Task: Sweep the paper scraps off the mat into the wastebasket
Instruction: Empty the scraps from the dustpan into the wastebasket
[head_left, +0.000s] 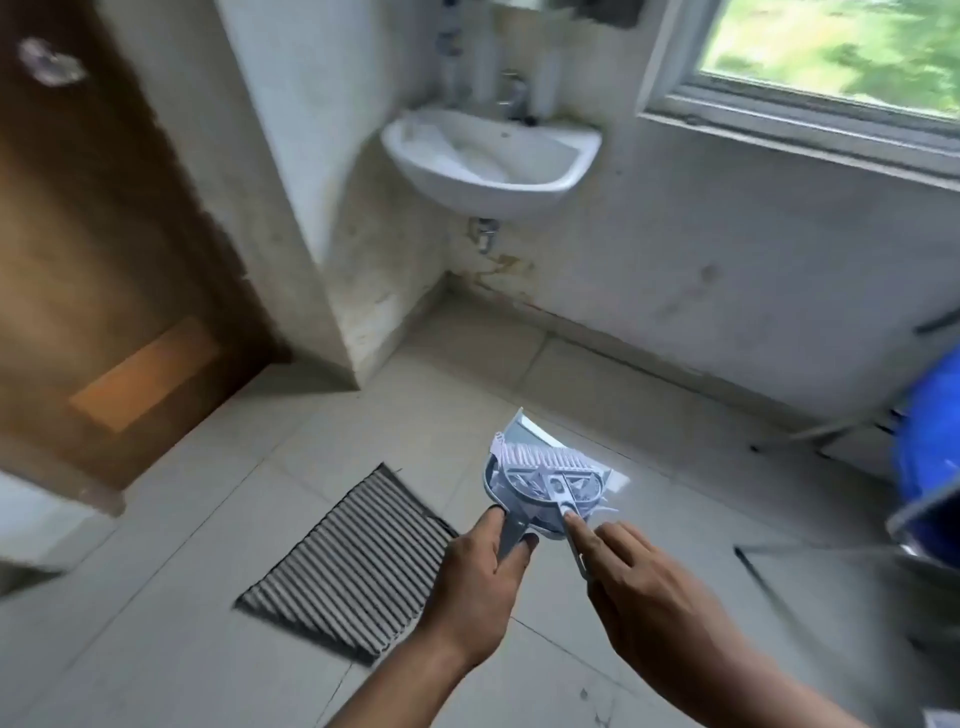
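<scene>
Ribbed grey mat (353, 564), rectangular, flat on the tiled floor, set at a slant, with no scraps to be seen on its ridges. Pale blue-grey dustpan (524, 499) held up off the floor, just right of the mat's far corner, handle toward the wearer. White paper scraps (524, 434) heaped in the pan, some poking past its far lip. Small brush (553, 470) with pale bristles laid across the pan over the scraps, possibly pinning them, though blur makes that hard to judge.
</scene>
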